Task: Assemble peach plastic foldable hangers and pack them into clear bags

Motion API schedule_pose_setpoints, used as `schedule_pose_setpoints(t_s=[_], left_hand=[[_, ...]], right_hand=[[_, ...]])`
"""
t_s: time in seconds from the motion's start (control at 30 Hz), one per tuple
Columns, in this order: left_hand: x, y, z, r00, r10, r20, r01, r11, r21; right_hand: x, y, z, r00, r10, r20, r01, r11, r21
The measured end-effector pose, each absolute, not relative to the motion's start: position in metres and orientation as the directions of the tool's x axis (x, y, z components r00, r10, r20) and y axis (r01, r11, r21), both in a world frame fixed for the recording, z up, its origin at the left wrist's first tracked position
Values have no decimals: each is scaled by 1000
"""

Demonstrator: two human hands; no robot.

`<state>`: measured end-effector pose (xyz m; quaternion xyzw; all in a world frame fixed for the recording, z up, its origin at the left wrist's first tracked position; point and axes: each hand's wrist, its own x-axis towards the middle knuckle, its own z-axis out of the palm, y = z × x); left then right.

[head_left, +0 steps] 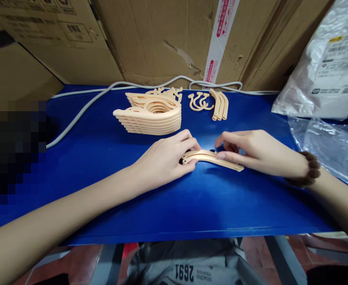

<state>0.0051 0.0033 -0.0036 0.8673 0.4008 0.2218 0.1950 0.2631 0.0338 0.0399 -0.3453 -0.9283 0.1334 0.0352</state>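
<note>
A pair of beige plastic hanger arms (206, 155), curved and lying together, is held just over the blue table. My left hand (174, 156) pinches their left end, where small holes show, between thumb and fingers. On the right part, the thumb of my right hand (245, 150) presses the upper strip; its other fingers curl behind, partly hidden. Beyond my left hand stands a neat stack of beige hanger pieces (150, 120). Several loose hooks (200, 102) lie farther back, beside a few more curved arms (220, 105).
Cardboard boxes (162, 39) wall off the back of the blue table (162, 213). A white cable (87, 103) runs along the rear and left. Clear plastic packaging with a label (331, 67) sits at the right. The table's front edge is close to my lap.
</note>
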Motion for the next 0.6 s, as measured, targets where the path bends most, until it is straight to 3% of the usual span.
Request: schedule_pose_setpoints(t_s=[0.13,0.27,0.4,0.6], left_hand=[[5,4,-2,589,787,185,622,-587,519],[5,4,0,600,782,169,625,-590,511],[5,4,1,601,787,141,632,-576,518],[4,7,1,598,792,122,627,-557,544]], right_hand=[[254,53,48,-688,717,111,708,697,-113],[235,86,52,-715,681,160,697,713,76],[211,114,48,-693,711,118,705,634,318],[190,129,43,-694,720,7,642,615,459]])
